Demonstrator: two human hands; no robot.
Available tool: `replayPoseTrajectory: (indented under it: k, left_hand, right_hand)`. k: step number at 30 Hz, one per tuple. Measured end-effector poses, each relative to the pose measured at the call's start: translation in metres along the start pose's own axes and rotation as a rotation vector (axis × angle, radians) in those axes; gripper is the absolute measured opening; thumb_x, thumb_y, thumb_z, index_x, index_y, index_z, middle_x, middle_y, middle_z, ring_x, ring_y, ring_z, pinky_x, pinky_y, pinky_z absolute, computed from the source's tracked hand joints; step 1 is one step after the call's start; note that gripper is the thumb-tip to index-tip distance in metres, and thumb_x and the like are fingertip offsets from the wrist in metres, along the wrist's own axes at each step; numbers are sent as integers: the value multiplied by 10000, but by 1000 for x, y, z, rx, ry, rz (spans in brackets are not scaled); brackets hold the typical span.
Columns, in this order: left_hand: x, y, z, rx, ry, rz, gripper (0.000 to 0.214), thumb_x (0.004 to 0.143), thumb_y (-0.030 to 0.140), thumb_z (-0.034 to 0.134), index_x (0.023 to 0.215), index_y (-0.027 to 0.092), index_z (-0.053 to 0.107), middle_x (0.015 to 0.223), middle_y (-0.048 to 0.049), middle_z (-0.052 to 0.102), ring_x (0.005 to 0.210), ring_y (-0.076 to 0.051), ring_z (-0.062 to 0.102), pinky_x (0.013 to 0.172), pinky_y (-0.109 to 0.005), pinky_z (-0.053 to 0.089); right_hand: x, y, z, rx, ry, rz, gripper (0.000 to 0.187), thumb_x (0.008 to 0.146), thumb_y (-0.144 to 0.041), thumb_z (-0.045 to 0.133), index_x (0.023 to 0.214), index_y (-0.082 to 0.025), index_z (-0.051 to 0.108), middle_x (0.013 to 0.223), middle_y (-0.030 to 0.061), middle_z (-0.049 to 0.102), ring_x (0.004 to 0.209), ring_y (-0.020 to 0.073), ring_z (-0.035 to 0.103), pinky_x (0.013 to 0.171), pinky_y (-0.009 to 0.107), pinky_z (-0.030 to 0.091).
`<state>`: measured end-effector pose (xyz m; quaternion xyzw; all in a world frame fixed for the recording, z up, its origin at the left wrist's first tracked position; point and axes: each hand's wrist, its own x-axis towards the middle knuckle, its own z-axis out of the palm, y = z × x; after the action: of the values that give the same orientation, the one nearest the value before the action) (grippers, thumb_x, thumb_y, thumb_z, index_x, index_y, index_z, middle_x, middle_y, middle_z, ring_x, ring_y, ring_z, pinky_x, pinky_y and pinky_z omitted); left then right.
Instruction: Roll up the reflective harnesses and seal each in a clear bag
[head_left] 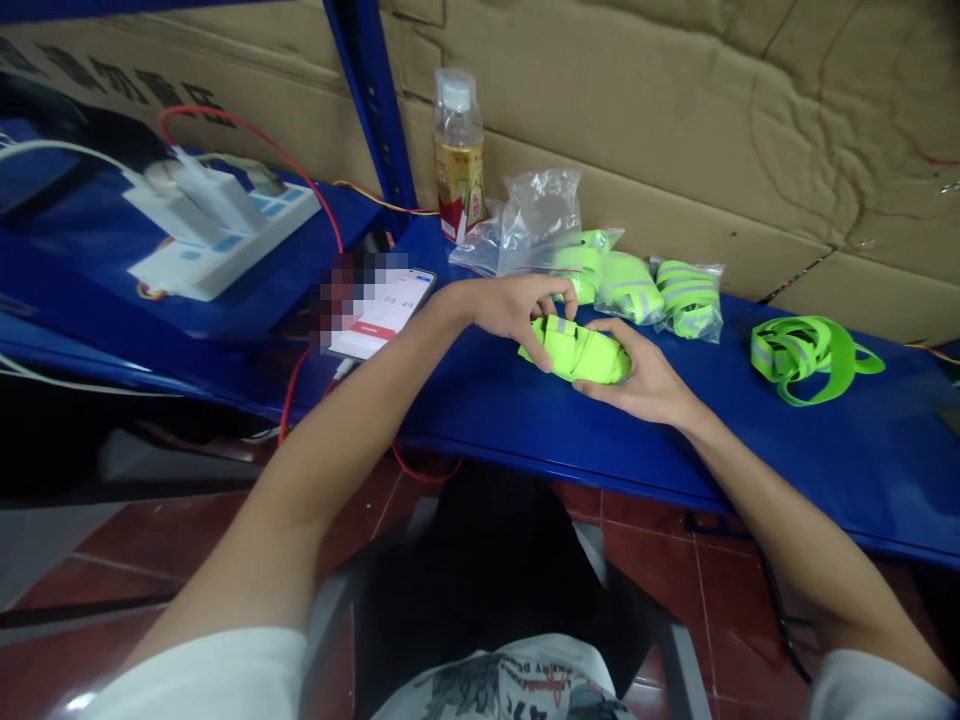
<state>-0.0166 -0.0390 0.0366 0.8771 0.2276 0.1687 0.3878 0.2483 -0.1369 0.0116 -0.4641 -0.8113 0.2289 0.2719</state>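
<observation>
Three neon bundles (628, 288) lay bagged on the bench (480, 410), while a folded bundle (576, 354), apparently unbagged, sat clamped in the grip of left hand (516, 308) and right hand (649, 382) above it, and one loose strap (780, 352) remained unbagged.

You are holding a bundle (589, 356) of fluorescent yellow-green strap, wound and folded over itself into a compact, rounded oblong. Its layers overlap at differing slants, with creases showing across the side that faces you (a narrow dark gap also shows among the folds near the upper edge). A short patch (560, 325) of pale grey shows on the upper part, left of the middle. You have its long side running from left to right, the right end slightly nearer you. Relative to the bottle (460, 185), the bundle is to the right, closer to you and well apart.
</observation>
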Motion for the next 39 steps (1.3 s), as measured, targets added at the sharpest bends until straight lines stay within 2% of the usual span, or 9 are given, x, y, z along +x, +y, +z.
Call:
replayPoseTrajectory:
  k: [9,15,21,26,29,31,32,36,39]
  left_hand:
    - [7,2,6,86,194,84,682,616,535,957,1168,188,757,1060,-63,785,936,-215,705,849,-319,530]
    - [9,2,9,107,337,122,707,595,490,985,1187,181,753,1168,-87,787,1028,-230,712,891,-326,546]
    - [14,-1,20,162,363,146,617,616,430,981,1140,196,753,1152,-70,789,1045,-239,721,958,-360,556]
    - [19,-4,27,96,502,171,675,651,467,981,1223,202,740,1256,-94,778,1160,-254,725,1027,-377,571]
    - [24,-7,35,-4,642,195,777,680,479,977,1337,172,700,1355,-145,745,1213,-274,725,1048,-400,595]
    - [28,-8,44,-58,714,180,820,709,480,966,1400,151,674,1390,-171,731,1209,-282,731,1042,-421,613]
    - [31,-7,50,-84,739,163,828,719,483,961,1414,140,670,1393,-178,731,1200,-283,736,1037,-425,621]
    - [39,1,74,-116,808,87,798,744,509,940,1399,119,700,1376,-187,742,1203,-283,740,1013,-405,636]
    - [41,8,84,-59,842,52,765,750,520,939,1374,137,719,1366,-182,746,1186,-276,743,995,-416,636]
  right_hand:
    - [5,4,-5,152,227,-34,797,629,-432,995,1322,-275,635,1381,92,686,1222,347,671,1030,508,565]
    - [8,13,-23,538,226,196,859,568,-543,1035,1317,-332,671,1108,35,793,1021,301,774,840,476,681]
    - [10,24,-26,596,141,379,749,529,-494,1057,1176,-226,792,1027,79,840,891,296,792,814,505,693]
    - [14,28,-39,671,244,328,622,638,-598,984,1124,-257,800,1221,88,822,1091,336,783,1001,577,653]
    - [15,28,-49,707,279,236,684,816,-855,692,1216,-303,746,1295,96,790,1226,372,746,1013,623,639]
    - [15,24,-46,636,256,140,790,855,-969,461,1251,-333,713,1273,98,787,1274,372,724,1034,634,628]
    - [16,20,-41,599,255,100,803,848,-984,438,1258,-347,702,1263,96,787,1289,367,717,1050,628,623]
    - [17,5,-6,656,355,90,695,805,-793,760,1345,-370,648,1394,69,747,1360,342,676,1108,595,599]
    - [19,2,10,686,486,139,676,806,-677,833,1354,-330,641,1439,82,728,1356,342,678,1106,586,603]
